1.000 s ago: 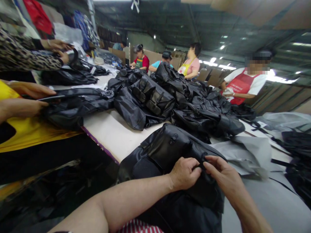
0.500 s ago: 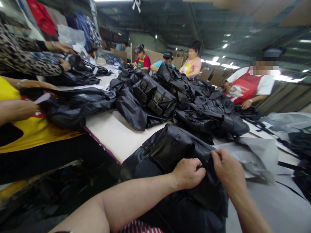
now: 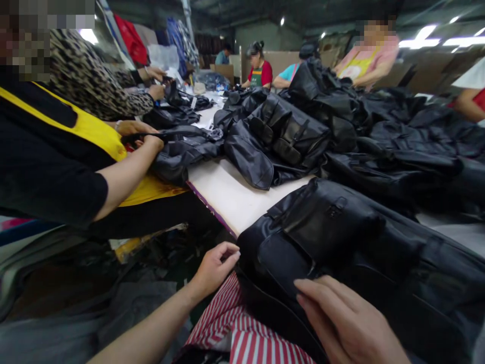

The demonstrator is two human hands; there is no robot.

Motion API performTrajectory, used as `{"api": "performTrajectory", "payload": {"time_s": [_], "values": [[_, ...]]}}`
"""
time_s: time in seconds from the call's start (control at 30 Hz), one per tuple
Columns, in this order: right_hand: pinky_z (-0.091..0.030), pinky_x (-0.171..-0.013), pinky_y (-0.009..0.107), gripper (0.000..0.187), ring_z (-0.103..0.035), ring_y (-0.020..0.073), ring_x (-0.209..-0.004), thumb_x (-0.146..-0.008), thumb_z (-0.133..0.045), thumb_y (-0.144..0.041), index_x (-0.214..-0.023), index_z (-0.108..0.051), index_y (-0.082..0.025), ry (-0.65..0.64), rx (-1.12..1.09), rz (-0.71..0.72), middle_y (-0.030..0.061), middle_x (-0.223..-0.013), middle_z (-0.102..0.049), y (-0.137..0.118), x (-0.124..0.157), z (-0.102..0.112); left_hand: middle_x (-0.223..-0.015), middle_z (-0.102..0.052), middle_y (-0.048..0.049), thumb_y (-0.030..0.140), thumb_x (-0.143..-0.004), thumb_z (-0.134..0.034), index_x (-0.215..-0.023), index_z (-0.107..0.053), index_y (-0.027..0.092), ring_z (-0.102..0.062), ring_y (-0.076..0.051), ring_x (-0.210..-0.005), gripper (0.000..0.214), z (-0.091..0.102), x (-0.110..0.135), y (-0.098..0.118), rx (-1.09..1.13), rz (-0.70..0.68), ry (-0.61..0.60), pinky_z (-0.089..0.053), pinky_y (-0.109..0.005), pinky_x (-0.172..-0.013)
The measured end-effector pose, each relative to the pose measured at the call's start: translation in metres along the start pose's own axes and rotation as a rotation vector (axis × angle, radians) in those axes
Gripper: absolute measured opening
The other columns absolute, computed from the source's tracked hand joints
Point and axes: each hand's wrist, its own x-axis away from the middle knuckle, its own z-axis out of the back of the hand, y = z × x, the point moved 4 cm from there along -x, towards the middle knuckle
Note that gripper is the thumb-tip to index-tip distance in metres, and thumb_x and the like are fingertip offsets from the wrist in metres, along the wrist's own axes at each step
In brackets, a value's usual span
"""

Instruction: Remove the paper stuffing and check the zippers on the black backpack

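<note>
A black backpack (image 3: 341, 253) of smooth, shiny material lies in front of me, with a flap pocket and a small buckle on its upper side. My left hand (image 3: 216, 269) is beside the bag's left edge, fingers curled and thumb tip close to the forefinger. Whether anything thin is pinched there cannot be made out. Over the lower front of the bag hovers my right hand (image 3: 344, 323), its fingers stretched forward with a small gap to the thumb and nothing visible between them.
Black bags (image 3: 288, 131) are heaped across the white tabletop (image 3: 227, 192). At the left a person in a yellow apron (image 3: 147, 192) handles another dark bag (image 3: 185, 151). More people work around the far side. Red-striped cloth (image 3: 261, 338) covers my lap.
Both hands have left the bag's right-hand pocket area. The left hand is now at its left edge, the right hand nearer me. My view has turned left.
</note>
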Motion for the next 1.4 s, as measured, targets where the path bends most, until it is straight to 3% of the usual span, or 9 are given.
{"api": "performTrajectory", "payload": {"time_s": [0.13, 0.23, 0.43, 0.6, 0.77, 0.87, 1.03, 1.13, 1.4], "values": [[-0.044, -0.078, 0.035, 0.044, -0.055, 0.0229, -0.102, -0.08, -0.042, -0.005, -0.115, -0.056, -0.028, -0.294, 0.256, 0.006, 0.0054, -0.12, -0.058, 0.014, -0.005, -0.07, -0.104, -0.059, -0.0037, 0.014, -0.076, -0.055, -0.107, -0.057, 0.022, -0.053, -0.016, -0.098, 0.032, -0.022, 0.036, -0.015, -0.067, -0.134, -0.207, -0.041, -0.03, -0.09], [-0.039, -0.087, 0.042, 0.044, -0.039, 0.0255, -0.125, -0.082, -0.047, -0.014, -0.122, -0.05, -0.034, -0.421, 0.287, 0.054, 0.0026, -0.142, -0.038, 0.015, -0.002, -0.098, -0.107, -0.057, -0.0046, 0.01, -0.072, -0.053, -0.101, -0.058, 0.022, -0.049, -0.018, -0.102, 0.033, -0.033, 0.044, -0.017, -0.153, -0.223, -0.298, -0.038, -0.032, -0.093], [-0.038, -0.085, 0.046, 0.032, -0.037, 0.0263, -0.126, -0.086, -0.046, -0.015, -0.113, -0.056, -0.027, -0.44, 0.368, 0.071, 0.0039, -0.143, -0.036, 0.007, -0.003, -0.105, -0.085, -0.063, 0.0017, 0.012, -0.073, -0.055, -0.079, -0.061, 0.024, -0.054, -0.014, -0.087, 0.015, -0.029, 0.056, -0.01, -0.203, -0.36, -0.598, -0.035, -0.027, -0.085], [-0.038, -0.091, 0.041, 0.024, -0.043, 0.0244, -0.122, -0.089, -0.041, -0.016, -0.102, -0.061, -0.02, -0.188, 0.092, -0.018, 0.0074, -0.135, -0.047, 0.014, -0.001, -0.096, -0.09, -0.066, 0.0023, 0.01, -0.076, -0.05, -0.088, -0.065, 0.027, -0.058, -0.013, -0.088, 0.025, -0.01, 0.061, 0.009, -0.089, -0.276, -0.682, -0.037, -0.024, -0.087], [-0.042, -0.091, 0.034, 0.032, -0.055, 0.0212, -0.106, -0.09, -0.042, -0.039, -0.11, -0.058, -0.02, 0.171, -0.543, -0.678, 0.0067, -0.112, -0.063, 0.041, -0.003, -0.067, -0.086, -0.066, 0.0003, 0.018, -0.083, -0.044, -0.085, -0.065, 0.022, -0.06, -0.014, -0.083, 0.022, 0.017, 0.018, 0.029, 0.035, -0.097, -0.238, -0.044, -0.024, -0.079], [-0.041, -0.09, 0.033, 0.031, -0.056, 0.0216, -0.103, -0.086, -0.048, -0.044, -0.099, -0.063, -0.02, 0.274, -0.804, -0.802, 0.0053, -0.106, -0.065, 0.047, -0.008, -0.055, -0.089, -0.067, -0.0012, 0.029, -0.083, -0.05, -0.091, -0.064, 0.02, -0.06, -0.016, -0.085, 0.019, 0.008, -0.025, 0.06, 0.102, -0.069, -0.061, -0.045, -0.027, -0.08], [-0.035, -0.094, 0.03, 0.03, -0.057, 0.0171, -0.098, -0.079, -0.06, -0.041, -0.101, -0.057, -0.02, 0.549, -1.029, -0.885, 0.0007, -0.092, -0.069, 0.062, -0.007, -0.04, -0.083, -0.067, -0.0035, 0.032, -0.08, -0.053, -0.106, -0.059, 0.014, -0.06, -0.013, -0.07, 0.032, -0.058, -0.095, 0.13, 0.282, -0.156, -0.208, -0.047, -0.023, -0.065], [-0.038, -0.088, 0.029, 0.042, -0.058, 0.0171, -0.091, -0.08, -0.057, -0.046, -0.113, -0.053, -0.021, 0.567, -1.068, -0.952, -0.0001, -0.084, -0.069, 0.072, 0.0, -0.033, -0.068, -0.065, -0.0009, 0.028, -0.078, -0.053, -0.105, -0.059, 0.013, -0.057, -0.011, -0.06, 0.032, -0.091, -0.119, 0.154, 0.199, -0.172, -0.294, -0.044, -0.021, -0.057], [-0.038, -0.068, 0.026, 0.048, -0.055, 0.0173, -0.071, -0.083, -0.047, -0.054, -0.113, -0.054, -0.017, 0.461, -1.018, -1.019, 0.0005, -0.068, -0.066, 0.082, -0.003, -0.024, -0.05, -0.053, 0.0069, 0.016, -0.064, -0.058, -0.078, -0.061, 0.016, -0.05, -0.008, -0.047, 0.014, -0.117, -0.148, 0.171, 0.131, -0.13, -0.477, -0.034, -0.018, -0.048]]}}
